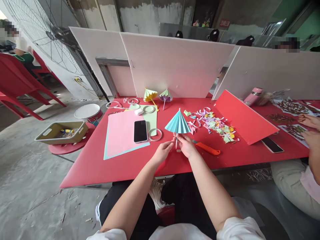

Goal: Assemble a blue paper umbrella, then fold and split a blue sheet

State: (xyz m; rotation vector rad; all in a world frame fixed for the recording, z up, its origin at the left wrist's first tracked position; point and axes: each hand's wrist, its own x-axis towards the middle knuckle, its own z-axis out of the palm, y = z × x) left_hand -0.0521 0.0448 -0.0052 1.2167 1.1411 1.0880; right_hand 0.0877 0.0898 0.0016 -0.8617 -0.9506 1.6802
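A light-blue pleated paper umbrella [178, 123] stands upright over the red table, its canopy spread above my hands. My right hand [186, 145] is closed around the top of its pale stick, just under the canopy. On the other side of the stick, my left hand [163, 149] has its fingers pinched together against it; the fingertips are partly hidden. The curved lower end of the stick shows below my fingers. An orange utility knife [207, 148] lies right beside my right hand. A roll of tape [155, 134] lies left of the umbrella.
Paper scraps [217, 125] are heaped to the right, before a leaning red board [246, 116]. Two small paper umbrellas [150, 96] stand at the back. A phone [140, 131] rests on pink paper [120, 133]. A co-worker's hands [311, 128] are at far right.
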